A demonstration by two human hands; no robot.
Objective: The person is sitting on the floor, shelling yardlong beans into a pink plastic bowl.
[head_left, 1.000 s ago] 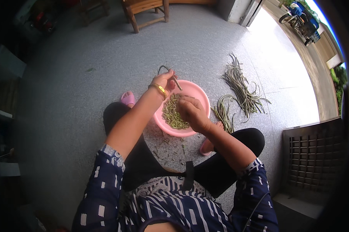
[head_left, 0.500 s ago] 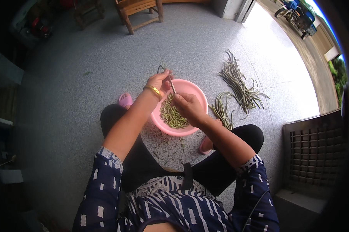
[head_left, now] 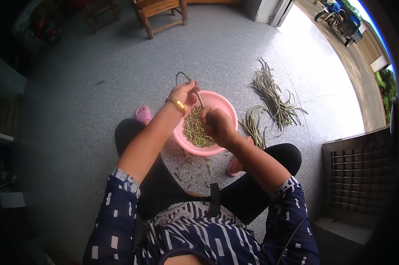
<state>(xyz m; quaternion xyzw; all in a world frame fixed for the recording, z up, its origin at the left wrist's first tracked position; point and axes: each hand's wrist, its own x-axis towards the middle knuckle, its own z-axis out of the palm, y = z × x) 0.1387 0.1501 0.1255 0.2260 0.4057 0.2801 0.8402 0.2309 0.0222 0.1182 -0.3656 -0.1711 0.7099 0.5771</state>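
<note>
- Floor [head_left: 98,97]: grey, finely speckled stone, dim at the left and washed pale by daylight at the upper right; thin joint lines cross it.
- Road [head_left: 349,66]: brownish strip beyond the opening at the upper right, with a blue cargo vehicle [head_left: 342,24] standing on it and green foliage at the rim.
- Lattice panel [head_left: 363,181]: dark, gridded, upright at the right edge.
- Wooden stool [head_left: 162,6]: orange-brown, with stout round legs, at the upper margin.
- Basin [head_left: 218,100]: pink, round, smooth-rimmed, on the floor between the person's feet.
- Larger bundle of long beans [head_left: 277,99]: grey-green, slender, loosely fanned, lying to the right of the basin.
- Smaller bundle [head_left: 254,126]: greener, curved strands, between the basin and the larger bundle.
- Left hand [head_left: 182,94]: above the basin's upper-left rim, fingers pinching the held bean; a gold-coloured bracelet [head_left: 178,105] circles the wrist.
- Right hand [head_left: 220,126]: over the basin's right half, fingers curled; whether they pinch the bean's lower end cannot be told, the back of the hand hiding them.
- Held bean [head_left: 200,98]: long and thin, looping dark green beyond the left hand, then running straight and paler, aslant, down to the right hand.
- Short pieces [head_left: 197,132]: stubby, yellow-green to brownish, heaped across the basin's bottom.
- Scraps [head_left: 208,167]: small, dark, scattered on the floor below the basin.
</note>
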